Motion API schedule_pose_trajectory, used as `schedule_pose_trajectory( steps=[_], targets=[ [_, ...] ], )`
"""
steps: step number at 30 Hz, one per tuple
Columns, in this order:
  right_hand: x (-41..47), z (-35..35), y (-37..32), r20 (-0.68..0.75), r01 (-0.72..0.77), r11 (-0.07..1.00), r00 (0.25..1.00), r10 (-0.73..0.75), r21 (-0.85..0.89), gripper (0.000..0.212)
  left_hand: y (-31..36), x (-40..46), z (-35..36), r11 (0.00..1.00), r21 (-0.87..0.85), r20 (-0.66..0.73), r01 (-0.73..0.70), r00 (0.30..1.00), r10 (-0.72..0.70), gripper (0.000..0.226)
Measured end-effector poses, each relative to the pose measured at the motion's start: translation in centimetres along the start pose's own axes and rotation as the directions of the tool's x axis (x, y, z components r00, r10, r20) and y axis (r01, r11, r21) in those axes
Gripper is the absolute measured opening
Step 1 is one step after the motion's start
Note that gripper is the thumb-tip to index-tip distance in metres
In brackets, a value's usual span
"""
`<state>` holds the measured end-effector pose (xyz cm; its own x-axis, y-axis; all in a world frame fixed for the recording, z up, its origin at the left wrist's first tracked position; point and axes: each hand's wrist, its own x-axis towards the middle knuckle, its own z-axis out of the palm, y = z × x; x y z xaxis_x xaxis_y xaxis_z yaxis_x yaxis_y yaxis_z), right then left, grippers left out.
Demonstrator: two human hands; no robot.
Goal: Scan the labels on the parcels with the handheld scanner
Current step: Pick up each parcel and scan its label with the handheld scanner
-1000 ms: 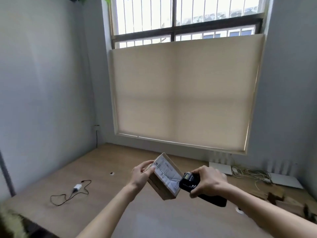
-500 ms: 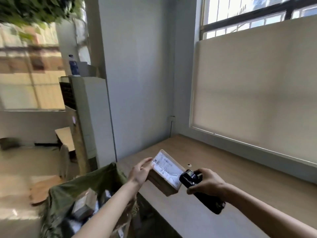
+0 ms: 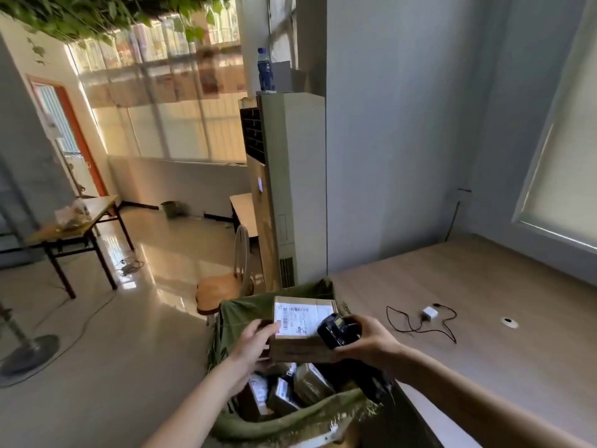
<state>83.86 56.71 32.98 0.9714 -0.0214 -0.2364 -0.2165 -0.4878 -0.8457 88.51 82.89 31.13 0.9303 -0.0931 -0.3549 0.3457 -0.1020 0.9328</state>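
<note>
Left hand [image 3: 255,342] is gripping a cardboard parcel [image 3: 302,331] by its left edge, thumb on top near the white label [image 3: 300,319], which is facing up. Parcel is hovering just above the open green sack [image 3: 258,312]. Right hand [image 3: 368,339] is wrapping round a black handheld scanner [image 3: 336,329], whose head is sitting at 3 o'clock of the label, touching or just over the parcel's right edge. More parcels [image 3: 290,388] are lying inside the sack at 6 o'clock of the held one. On the wooden table [image 3: 484,318], at 3 o'clock of the hands and well apart, a white charger [image 3: 429,313] with black cable is lying.
</note>
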Motion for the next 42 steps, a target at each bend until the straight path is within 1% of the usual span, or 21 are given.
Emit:
schedule_pose_trajectory(
  steps=[4, 8, 10, 12, 13, 15, 17, 18, 20, 22, 24, 27, 31, 33, 35, 38, 40, 42],
  targets=[
    [8.9, 2.1, 2.3, 0.089, -0.071, 0.997, 0.993, 0.074, -0.034, 0.085, -2.3, 6.4, -1.2, 0.994, 0.022, -0.052, 0.103, 0.993, -0.101, 0.049],
    [15.5, 2.8, 5.8, 0.156, -0.162, 0.982, 0.972, 0.175, -0.093, 0.081, -4.4, 12.7, 0.2, 0.975, 0.033, -0.067, 0.22, 0.974, -0.217, 0.065],
    [18.1, 2.4, 7.4, 0.163, -0.2, 0.972, 0.962, 0.218, -0.122, 0.08, -4.9, 15.5, 1.5, 0.966, 0.047, -0.067, 0.254, 0.966, -0.251, 0.063],
    [19.9, 1.8, 8.7, 0.148, -0.22, 0.963, 0.959, 0.243, -0.157, 0.081, -5.7, 17.7, 3.3, 0.953, 0.107, -0.056, 0.283, 0.959, -0.279, 0.053],
    [20.5, 1.4, 9.2, 0.125, -0.22, 0.956, 0.961, 0.246, -0.192, 0.081, -6.1, 18.7, 4.1, 0.943, 0.165, -0.055, 0.288, 0.958, -0.282, 0.048],
    [21.4, 0.6, 10.3, 0.088, -0.203, 0.937, 0.968, 0.236, -0.285, 0.08, -6.7, 20.4, 5.2, 0.912, 0.303, -0.059, 0.278, 0.96, -0.274, 0.051],
    [21.7, -0.3, 11.4, 0.086, -0.206, 0.926, 0.966, 0.244, -0.316, 0.081, -7.0, 22.0, 5.6, 0.878, 0.421, -0.045, 0.23, 0.972, -0.232, 0.058],
    [21.7, -0.8, 11.8, 0.085, -0.216, 0.925, 0.964, 0.254, -0.314, 0.081, -6.9, 22.7, 5.6, 0.864, 0.464, -0.042, 0.197, 0.979, -0.201, 0.056],
    [21.4, -1.7, 12.4, 0.071, -0.231, 0.923, 0.962, 0.265, -0.308, 0.083, -6.2, 24.0, 5.6, 0.842, 0.524, -0.04, 0.131, 0.991, -0.129, 0.046],
    [20.8, -2.5, 12.5, 0.037, -0.239, 0.921, 0.964, 0.263, -0.306, 0.085, -4.9, 24.7, 5.8, 0.838, 0.543, -0.009, 0.051, 0.998, -0.054, 0.037],
    [19.6, -3.5, 11.9, -0.01, -0.247, 0.92, 0.966, 0.256, -0.304, 0.086, -3.3, 24.8, 6.1, 0.827, 0.561, 0.046, -0.05, 0.999, 0.029, 0.035],
    [16.9, -5.4, 10.3, -0.106, -0.266, 0.92, 0.964, 0.245, -0.287, 0.088, -0.4, 24.2, 7.1, 0.782, 0.587, 0.179, -0.208, 0.976, 0.125, 0.036],
    [11.6, -8.1, 8.3, -0.243, -0.305, 0.911, 0.94, 0.24, -0.277, 0.091, 3.0, 22.9, 10.2, 0.748, 0.542, 0.326, -0.383, 0.916, 0.233, 0.032],
    [8.3, -9.5, 7.5, -0.304, -0.341, 0.901, 0.917, 0.257, -0.268, 0.089, 4.2, 22.0, 12.3, 0.724, 0.525, 0.398, -0.447, 0.881, 0.256, 0.034],
    [4.7, -10.9, 7.0, -0.377, -0.388, 0.89, 0.882, 0.284, -0.238, 0.087, 5.2, 20.8, 14.7, 0.68, 0.527, 0.479, -0.51, 0.839, 0.257, 0.037],
    [-1.6, -13.1, 6.8, -0.493, -0.465, 0.863, 0.808, 0.322, -0.199, 0.082, 6.6, 18.1, 19.3, 0.639, 0.498, 0.569, -0.586, 0.777, 0.27, 0.04],
    [-6.3, -14.4, 7.0, -0.581, -0.527, 0.834, 0.735, 0.349, -0.166, 0.082, 7.5, 15.6, 22.7, 0.624, 0.453, 0.629, -0.637, 0.724, 0.283, 0.04],
    [-11.6, -15.7, 7.3, -0.665, -0.582, 0.804, 0.65, 0.368, -0.124, 0.084, 8.4, 12.3, 26.6, 0.599, 0.389, 0.695, -0.7, 0.65, 0.308, 0.038]
  ],
)
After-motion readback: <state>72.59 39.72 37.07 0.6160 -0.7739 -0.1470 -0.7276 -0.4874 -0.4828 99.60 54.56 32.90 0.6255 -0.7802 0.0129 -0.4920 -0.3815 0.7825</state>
